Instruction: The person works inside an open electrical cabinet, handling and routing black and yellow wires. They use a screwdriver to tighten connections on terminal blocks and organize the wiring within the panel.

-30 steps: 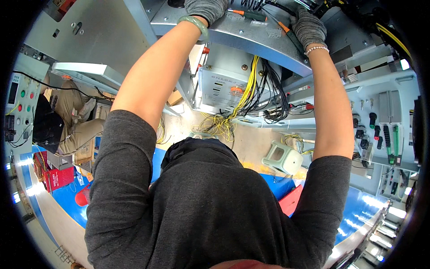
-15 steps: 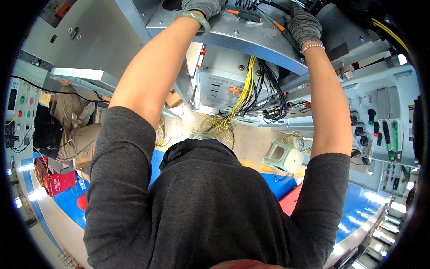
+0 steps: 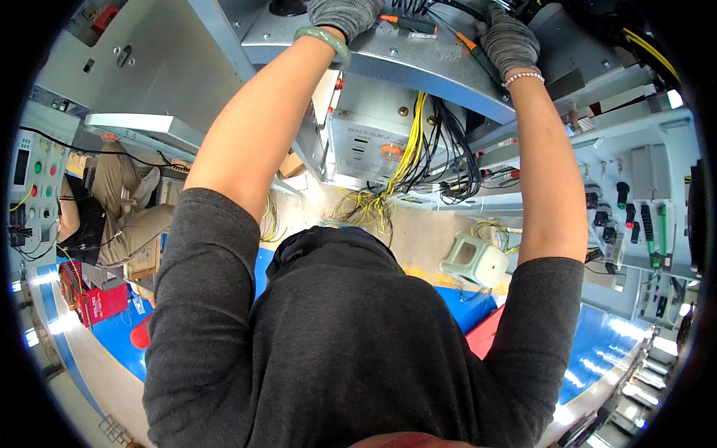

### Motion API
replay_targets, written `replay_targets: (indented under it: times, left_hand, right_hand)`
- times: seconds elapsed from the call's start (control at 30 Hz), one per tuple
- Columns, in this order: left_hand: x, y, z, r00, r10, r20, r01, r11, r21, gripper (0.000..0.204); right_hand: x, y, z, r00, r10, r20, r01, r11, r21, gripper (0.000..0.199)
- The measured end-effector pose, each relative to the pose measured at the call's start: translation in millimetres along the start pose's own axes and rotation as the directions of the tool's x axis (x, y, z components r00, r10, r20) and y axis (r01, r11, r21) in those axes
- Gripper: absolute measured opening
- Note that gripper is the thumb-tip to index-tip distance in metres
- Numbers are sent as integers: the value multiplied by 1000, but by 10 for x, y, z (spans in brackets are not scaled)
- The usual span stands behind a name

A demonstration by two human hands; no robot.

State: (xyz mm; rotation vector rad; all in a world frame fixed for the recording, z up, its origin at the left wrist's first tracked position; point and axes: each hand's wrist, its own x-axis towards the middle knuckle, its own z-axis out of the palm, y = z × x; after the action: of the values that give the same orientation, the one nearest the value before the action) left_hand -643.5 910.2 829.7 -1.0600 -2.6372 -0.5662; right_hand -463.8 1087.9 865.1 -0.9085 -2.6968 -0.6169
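Both my hands wear grey knit gloves and reach into a metal cabinet at the top edge of the view. My left hand (image 3: 346, 16) is over the left part of the metal shelf (image 3: 358, 58), its fingers cut off by the frame. Just right of it lies a screwdriver (image 3: 411, 25) with a green and orange handle. My right hand (image 3: 511, 45) is at the right, beside a second screwdriver (image 3: 478, 54) with an orange and dark handle. The right fingers point away among dark parts and cannot be made out. A black coiled cable (image 3: 409, 6) runs between the hands.
Yellow cables (image 3: 417, 142) and black cables (image 3: 457, 153) hang below the shelf. A pale green stool (image 3: 475, 260) stands on the floor at right. At left are a control panel (image 3: 36, 175), a seated person (image 3: 123, 205) and a red box (image 3: 103, 302). Hand tools (image 3: 648, 224) hang at right.
My left hand sits slightly lower and farther right in the view. The right hand has hardly moved. At left, the seated person's arm has come into sight.
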Motion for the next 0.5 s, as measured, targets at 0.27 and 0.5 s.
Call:
replay_targets:
  times: [0.27,0.5]
  left_hand:
    - [165,90,124,987,-139,76,140,990,1,34]
    - [176,26,226,997,22,-67,-25,998,-56,36]
  right_hand:
    - [41,20,73,999,46,-25,-46,999,1,55]
    - [61,63,52,998,53,-33,-51,998,37,52]
